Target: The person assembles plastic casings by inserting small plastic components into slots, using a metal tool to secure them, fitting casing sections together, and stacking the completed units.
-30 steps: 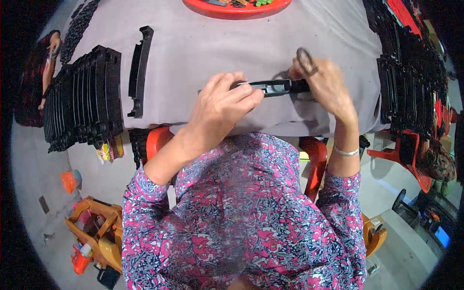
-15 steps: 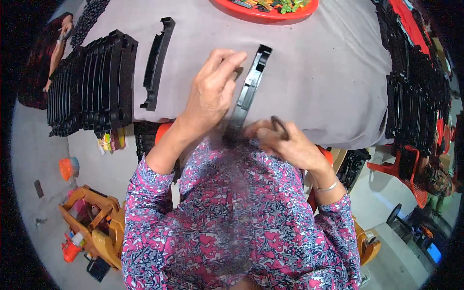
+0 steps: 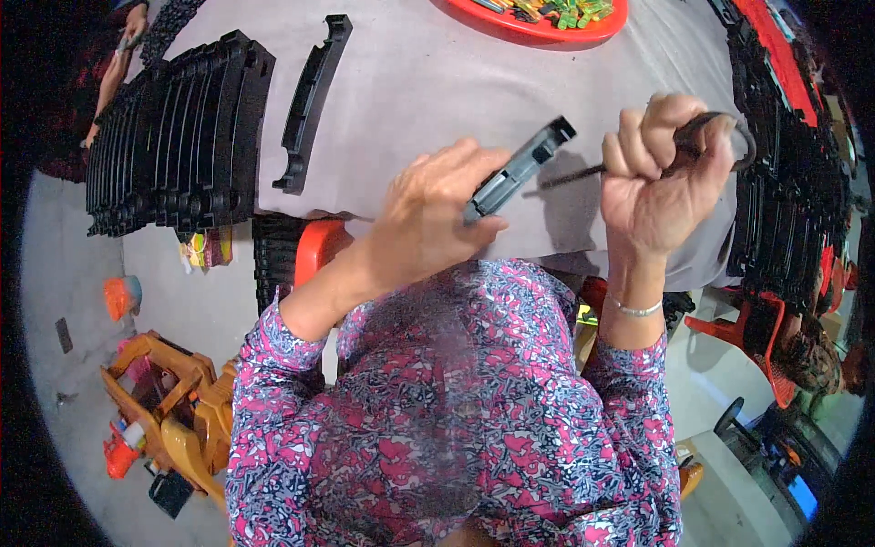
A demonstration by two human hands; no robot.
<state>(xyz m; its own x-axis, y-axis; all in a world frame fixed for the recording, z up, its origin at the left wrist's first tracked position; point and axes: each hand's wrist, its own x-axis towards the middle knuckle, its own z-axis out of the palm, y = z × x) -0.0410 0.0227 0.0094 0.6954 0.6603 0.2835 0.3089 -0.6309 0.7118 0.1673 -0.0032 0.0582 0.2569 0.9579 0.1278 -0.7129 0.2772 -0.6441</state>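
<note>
My left hand (image 3: 437,205) is closed around a long black plastic part (image 3: 521,175), a slotted, slightly curved bar whose far end sticks out tilted up to the right. Its near end is hidden by the fingers. To the right, my right hand (image 3: 661,182) is raised over the table, its fingers curled round a dark, strip-like thing (image 3: 697,141). A thin dark length (image 3: 570,175) runs from that fist leftward to near the bar; whether the two touch, I cannot tell. A similar black bar (image 3: 313,105) lies alone on the cloth to the left.
A grey cloth covers the table (image 3: 410,82). Black bars (image 3: 182,137) stand stacked in a row at the left edge, with more stacks (image 3: 784,191) at the right. A red tray (image 3: 547,35) of small coloured pieces sits at the far side. Another person's arm (image 3: 114,77) shows far left.
My right hand has risen and moved right, away from my body, with the dark strip-like thing. My left hand has taken hold of the black bar, which now leans further right.
</note>
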